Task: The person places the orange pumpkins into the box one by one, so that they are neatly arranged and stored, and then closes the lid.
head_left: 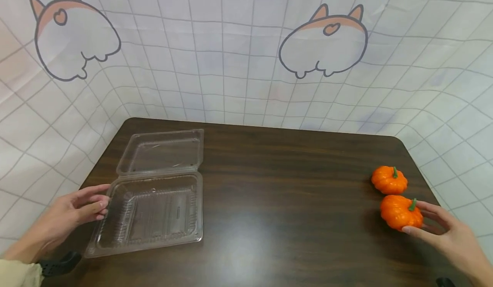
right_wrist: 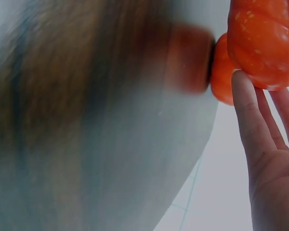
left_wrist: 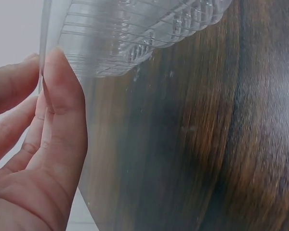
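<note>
At the left of the table, a clear plastic clamshell container lies open with its lid folded back toward the wall. My left hand pinches its left rim between thumb and fingers, as the left wrist view shows closely. Over at the right, my right hand holds an orange toy pumpkin with a green stem, thumb on the near side and fingers on the far side. In the right wrist view this pumpkin appears raised above the tabletop. A second orange pumpkin sits just behind it.
The dark wood table has rounded far corners and a glossy reflection near the front. A white gridded cloth with corgi drawings hangs behind it and along both sides.
</note>
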{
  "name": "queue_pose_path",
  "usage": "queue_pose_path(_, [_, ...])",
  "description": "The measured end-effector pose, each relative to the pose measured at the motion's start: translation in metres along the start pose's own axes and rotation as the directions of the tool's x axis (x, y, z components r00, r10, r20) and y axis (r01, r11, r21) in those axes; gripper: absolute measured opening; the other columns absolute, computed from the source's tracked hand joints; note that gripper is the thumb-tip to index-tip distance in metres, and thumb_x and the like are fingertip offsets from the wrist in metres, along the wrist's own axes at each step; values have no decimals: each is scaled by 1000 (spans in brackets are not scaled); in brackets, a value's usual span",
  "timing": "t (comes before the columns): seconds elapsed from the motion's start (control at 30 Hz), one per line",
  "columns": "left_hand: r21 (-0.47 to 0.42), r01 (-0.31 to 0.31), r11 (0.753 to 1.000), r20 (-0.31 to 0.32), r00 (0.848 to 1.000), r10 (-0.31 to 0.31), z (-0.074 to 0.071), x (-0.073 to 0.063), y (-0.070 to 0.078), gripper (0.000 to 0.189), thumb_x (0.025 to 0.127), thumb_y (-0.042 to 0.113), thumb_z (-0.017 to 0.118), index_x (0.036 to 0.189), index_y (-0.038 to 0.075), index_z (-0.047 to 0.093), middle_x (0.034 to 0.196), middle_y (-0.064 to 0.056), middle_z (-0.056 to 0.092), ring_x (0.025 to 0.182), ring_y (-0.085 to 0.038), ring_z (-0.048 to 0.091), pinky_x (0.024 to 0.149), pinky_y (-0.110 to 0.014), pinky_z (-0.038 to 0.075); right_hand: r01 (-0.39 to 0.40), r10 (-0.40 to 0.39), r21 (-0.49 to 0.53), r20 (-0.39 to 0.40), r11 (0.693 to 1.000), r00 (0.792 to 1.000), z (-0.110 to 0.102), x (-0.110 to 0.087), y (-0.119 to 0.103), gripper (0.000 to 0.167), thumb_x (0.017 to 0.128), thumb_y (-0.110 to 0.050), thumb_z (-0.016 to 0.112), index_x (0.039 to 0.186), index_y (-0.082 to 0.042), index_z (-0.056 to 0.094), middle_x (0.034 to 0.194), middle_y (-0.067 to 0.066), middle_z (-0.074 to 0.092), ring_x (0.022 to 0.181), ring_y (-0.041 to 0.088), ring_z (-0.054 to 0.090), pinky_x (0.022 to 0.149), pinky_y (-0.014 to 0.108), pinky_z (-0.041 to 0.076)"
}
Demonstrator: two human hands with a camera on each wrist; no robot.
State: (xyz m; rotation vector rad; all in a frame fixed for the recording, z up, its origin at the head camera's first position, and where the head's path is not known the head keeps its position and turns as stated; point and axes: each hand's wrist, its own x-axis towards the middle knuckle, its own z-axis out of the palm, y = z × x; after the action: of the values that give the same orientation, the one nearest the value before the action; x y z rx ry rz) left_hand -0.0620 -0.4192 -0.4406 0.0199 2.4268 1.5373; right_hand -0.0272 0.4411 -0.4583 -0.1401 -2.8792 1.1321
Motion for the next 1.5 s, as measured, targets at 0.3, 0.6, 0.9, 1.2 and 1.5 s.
queue_pose_path(0.3, [-205,-19,979,23,999,24,15,10,5,46,104,1,58,137,32,57,110,11,74,94,-10,75,80,-24,64,57,-55,57,-31,997,998,1,-1,-14,72,86,-14,85,150,-14,51,123,-42,49,100,-26,58,72,9,57])
queue_pose_path(0.6, [-232,-20,973,63,997,35,28,17,11,47,105,3,57,145,26,54,114,11,72,97,-9,74,83,-23,63,107,-105,64,-41,992,994,8,4,-37,70,85,-12,86,147,-8,54,122,-39,53,100,-25,58,76,4,53])
queue_pose_path(0.9, [-156,10,988,59,998,-1,53,29,23,54,105,12,60,156,9,42,115,14,70,99,-8,72,84,-23,63,150,-147,69,-44,986,988,12,7,-59,68,84,-13,87,144,-8,56,124,-37,54,101,-23,59,79,2,53])
queue_pose_path(1.2, [-207,27,978,73,997,-12,72,36,34,55,104,14,63,155,8,42,113,12,70,98,-9,72,85,-24,63,209,-205,113,-41,971,978,19,15,-79,67,81,-7,88,141,-8,58,125,-32,59,103,-18,61,83,1,51])
queue_pose_path(1.5, [-228,25,973,85,996,-5,88,40,45,57,104,15,62,156,7,39,114,11,70,100,-9,73,86,-24,63,237,-235,145,-33,961,971,30,23,-96,67,80,-8,89,140,-8,59,122,-30,59,100,-13,64,83,4,54])
